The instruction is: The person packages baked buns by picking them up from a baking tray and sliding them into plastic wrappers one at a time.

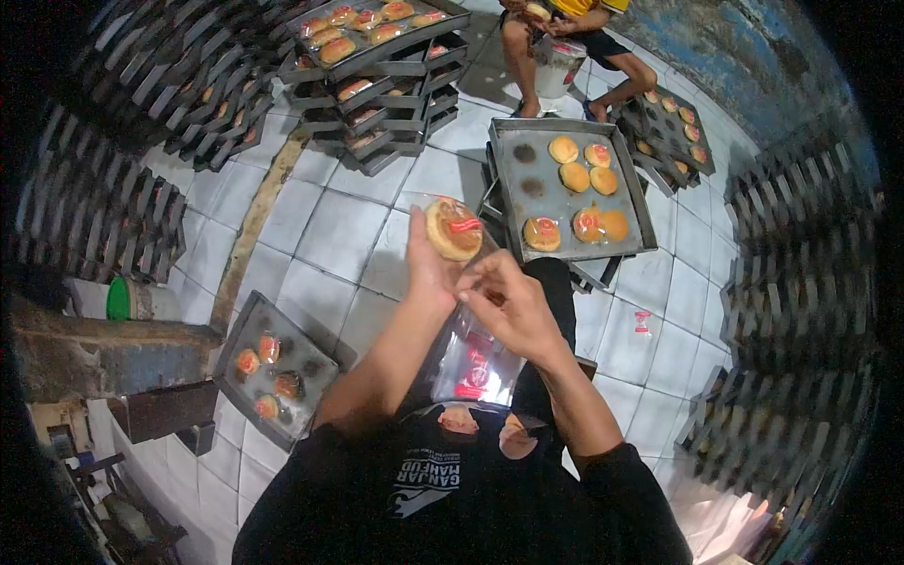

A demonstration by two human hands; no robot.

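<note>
Item: one bun (454, 231), round and golden, in a clear wrapper (487, 243) with a red label (465, 225). It is cradled in the left hand (431, 268), whose fingers are curled beneath it and whose thumb is laid alongside, presumably so that the loose film is left free. By the right hand (508, 299), thumb and fingers pressed together, the film's near edge appears to be pinched. The bun's broad face is turned upward; no long axis is presented (the outline being nearly circular), though the label is set crosswise.

Below the hands: printed bags (474, 365), laid on the lap, probably for easy reach. Ahead of the right hand: a raised tray (518, 209) of buns, likely placed within reach. Left of and behind the left hand: a floor tray (294, 346). Farther ahead: stacked trays (400, 41); a seated person (572, 21)
</note>
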